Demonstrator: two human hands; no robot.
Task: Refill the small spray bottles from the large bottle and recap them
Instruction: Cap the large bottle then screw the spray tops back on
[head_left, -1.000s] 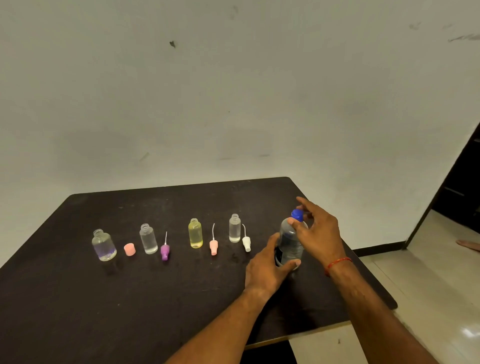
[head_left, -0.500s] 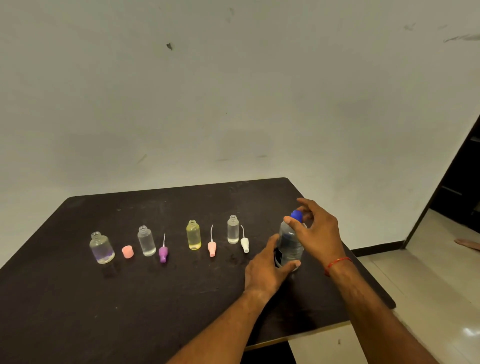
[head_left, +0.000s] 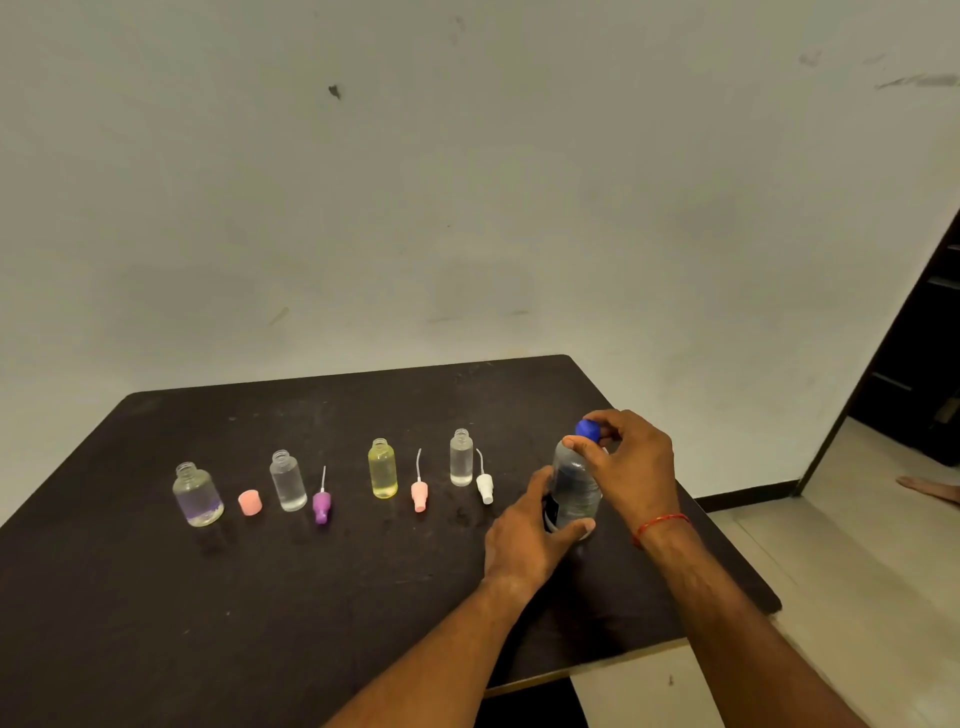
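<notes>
The large clear bottle (head_left: 574, 486) stands upright on the dark table (head_left: 311, 597) at the right. My left hand (head_left: 530, 535) grips its lower body. My right hand (head_left: 623, 462) pinches its blue cap (head_left: 587, 430) from above. To the left stands a row of several small uncapped bottles: a round clear one (head_left: 197, 496), a clear one (head_left: 287, 482), a yellow one (head_left: 383, 470) and a slim clear one (head_left: 461, 458). Beside them lie a pink cap (head_left: 250, 503), a purple spray head (head_left: 321, 506), a pink spray head (head_left: 419, 493) and a white spray head (head_left: 484, 486).
The table's right edge (head_left: 748, 561) runs close behind my right wrist, with tiled floor (head_left: 857, 597) beyond. A white wall stands behind the table. A dark doorway (head_left: 924, 364) opens at the far right, and a person's foot (head_left: 930, 488) shows on the floor there.
My right hand's fingers have curled tighter round the blue cap. The left hand still grips the bottle in the same place.
</notes>
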